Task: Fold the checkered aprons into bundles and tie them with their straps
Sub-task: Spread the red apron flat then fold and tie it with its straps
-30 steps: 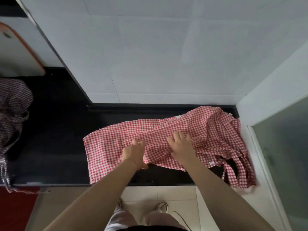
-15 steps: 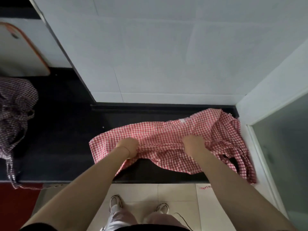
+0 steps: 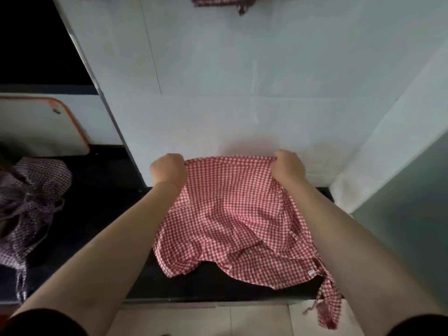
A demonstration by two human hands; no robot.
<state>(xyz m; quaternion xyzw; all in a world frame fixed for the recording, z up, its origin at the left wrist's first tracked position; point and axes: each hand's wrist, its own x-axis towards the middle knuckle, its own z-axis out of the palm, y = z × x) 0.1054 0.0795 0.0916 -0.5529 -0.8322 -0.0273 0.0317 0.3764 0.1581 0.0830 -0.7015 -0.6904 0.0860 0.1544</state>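
We cannot see either hand's fingertips, buried in apron folds; top edge crops hanging cloth

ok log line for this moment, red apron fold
left hand: grips top edge | right hand: grips top edge | red checkered apron: lifted, lower part on black counter | strap: hangs over edge, untied

both hands raised, fisted

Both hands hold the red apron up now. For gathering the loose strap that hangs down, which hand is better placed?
Probably the right hand. The strap hangs over the counter edge on the right side of the apron, below the right forearm. The left hand grips the far corner.
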